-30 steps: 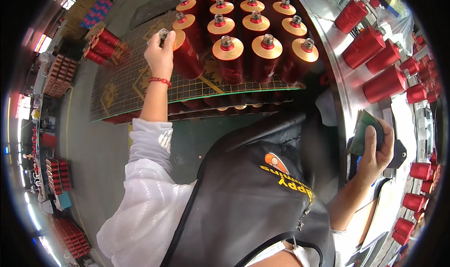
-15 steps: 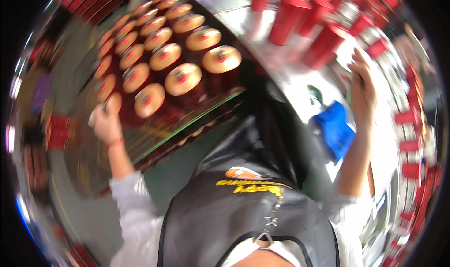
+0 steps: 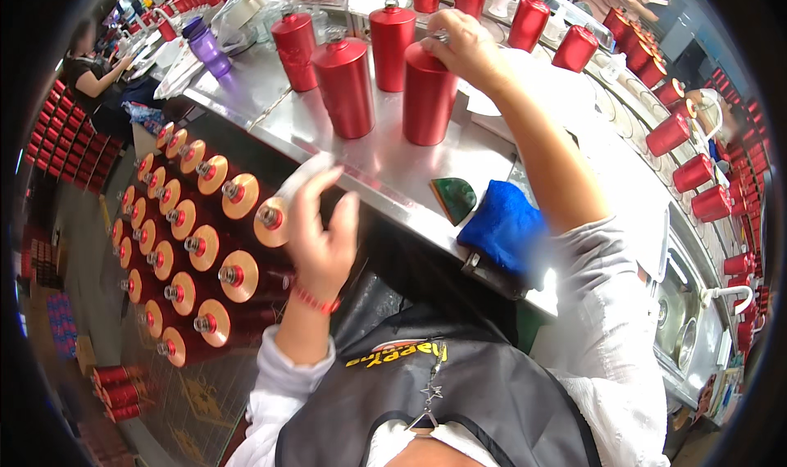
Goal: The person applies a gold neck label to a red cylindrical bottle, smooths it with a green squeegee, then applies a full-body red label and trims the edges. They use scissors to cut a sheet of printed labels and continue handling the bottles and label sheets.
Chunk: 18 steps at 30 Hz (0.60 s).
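I see shiny red metal bottles [image 3: 427, 94], a soft blue cloth [image 3: 502, 228], and a purple plastic bottle [image 3: 206, 51].

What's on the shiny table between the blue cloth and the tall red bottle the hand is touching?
In the head view, a small dark green wedge-shaped piece lies beside the blue cloth; past it, bare metal table reaches the red bottle under the right hand.

A factory assembly line, judging by rows of identical red bottles [image 3: 428, 94] on a steel bench [image 3: 385, 160], more racked below and co-workers [image 3: 94, 78] alongside.
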Tool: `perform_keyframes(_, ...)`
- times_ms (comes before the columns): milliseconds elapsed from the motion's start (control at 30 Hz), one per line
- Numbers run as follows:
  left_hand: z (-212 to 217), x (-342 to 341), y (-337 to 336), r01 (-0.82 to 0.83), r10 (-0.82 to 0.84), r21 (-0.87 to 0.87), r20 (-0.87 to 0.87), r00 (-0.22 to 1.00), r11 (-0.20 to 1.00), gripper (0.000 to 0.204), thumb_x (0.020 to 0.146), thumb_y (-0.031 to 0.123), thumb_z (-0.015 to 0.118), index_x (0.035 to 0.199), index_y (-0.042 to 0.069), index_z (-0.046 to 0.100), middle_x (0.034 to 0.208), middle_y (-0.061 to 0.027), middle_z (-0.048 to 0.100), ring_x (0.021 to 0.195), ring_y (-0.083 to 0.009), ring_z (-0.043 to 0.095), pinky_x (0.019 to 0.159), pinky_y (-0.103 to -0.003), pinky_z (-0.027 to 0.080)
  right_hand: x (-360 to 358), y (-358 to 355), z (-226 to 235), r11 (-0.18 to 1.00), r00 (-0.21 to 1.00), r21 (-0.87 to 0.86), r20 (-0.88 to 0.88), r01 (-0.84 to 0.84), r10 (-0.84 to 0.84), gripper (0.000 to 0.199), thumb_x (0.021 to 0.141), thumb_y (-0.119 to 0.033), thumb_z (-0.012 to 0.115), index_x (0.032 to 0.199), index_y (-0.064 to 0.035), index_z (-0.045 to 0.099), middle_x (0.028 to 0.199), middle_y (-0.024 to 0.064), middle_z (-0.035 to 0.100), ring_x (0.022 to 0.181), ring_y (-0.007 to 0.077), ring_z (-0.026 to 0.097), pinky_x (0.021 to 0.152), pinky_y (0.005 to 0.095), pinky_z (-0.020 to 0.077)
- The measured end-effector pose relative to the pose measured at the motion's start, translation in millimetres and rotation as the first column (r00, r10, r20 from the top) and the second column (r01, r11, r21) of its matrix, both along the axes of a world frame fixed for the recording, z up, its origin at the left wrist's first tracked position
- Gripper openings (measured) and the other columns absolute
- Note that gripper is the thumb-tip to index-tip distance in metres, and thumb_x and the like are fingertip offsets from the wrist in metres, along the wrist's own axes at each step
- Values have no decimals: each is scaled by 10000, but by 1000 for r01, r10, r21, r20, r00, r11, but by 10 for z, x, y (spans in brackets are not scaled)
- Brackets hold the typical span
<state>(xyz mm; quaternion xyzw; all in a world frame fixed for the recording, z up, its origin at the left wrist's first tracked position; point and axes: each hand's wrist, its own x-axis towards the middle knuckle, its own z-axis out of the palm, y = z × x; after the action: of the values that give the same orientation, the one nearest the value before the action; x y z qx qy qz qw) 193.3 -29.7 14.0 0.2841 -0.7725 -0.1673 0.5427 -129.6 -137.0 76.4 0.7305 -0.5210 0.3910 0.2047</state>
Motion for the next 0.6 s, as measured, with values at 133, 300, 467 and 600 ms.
perform_keyframes(133,-373,-1038,-630,194,-131,334,-203,970,922,565,888,243,697,1319,-40,466,1304,-230,533,1178,-373,530,1039,-427,395,46,31,-5,993,995,116,102,-19,7,180,857,-163,677,925,-18,595,914,188,641,895,392,624,800,447,506)
perform_keyframes(300,-792,-1345,-384,29,-148,406,264,953,913,1027,814,566,718,1458,-79,246,1392,-334,420,1273,-475,426,1105,-516,312,56,-48,-85,984,974,141,187,105,-130,189,887,-192,629,935,-12,596,944,199,647,941,398,618,835,458,503)
perform_keyframes(467,-760,-1396,-198,82,-201,205,668,717,975,886,813,559,702,1449,42,366,1307,-317,494,1264,-495,426,1158,-544,211,62,-313,-116,977,965,169,203,130,-164,170,910,-191,589,930,-25,558,1017,186,637,1015,401,586,864,482,490)
perform_keyframes(600,-843,-1492,-301,-7,-122,168,744,657,986,685,852,430,690,1399,107,435,1236,-315,539,1238,-485,452,1140,-553,237,86,-171,68,947,965,317,228,49,-126,160,914,-175,579,954,-21,558,1026,188,635,1013,401,588,843,477,508)
